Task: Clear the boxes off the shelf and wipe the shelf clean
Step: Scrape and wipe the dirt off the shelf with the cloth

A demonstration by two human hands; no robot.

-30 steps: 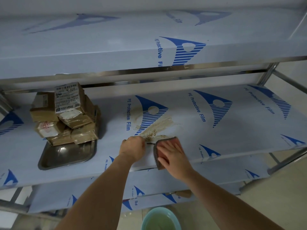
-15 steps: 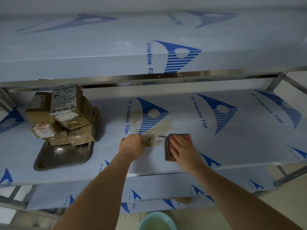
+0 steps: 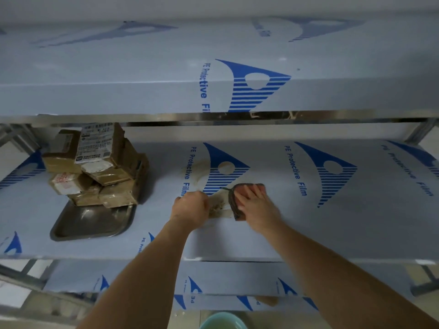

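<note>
Pressing an orange rectangular sponge (image 3: 249, 186) onto the film-covered metal shelf (image 3: 320, 229) (beside a brown smear (image 3: 219, 207)), the right hand's (image 3: 257, 210) fingers (image 3: 247, 194) are laid straight; the left hand's (image 3: 190, 207) are clenched.

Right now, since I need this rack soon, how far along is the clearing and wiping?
Done: nothing fully; the brown cardboard boxes sit stacked on a grey metal tray at the film-covered shelf's left end. In hand: the right hand presses a pink sponge against the brown smear mid-shelf, left hand curled beside it. Left: the smear, fainter staining behind it, and removing the boxes.
</note>
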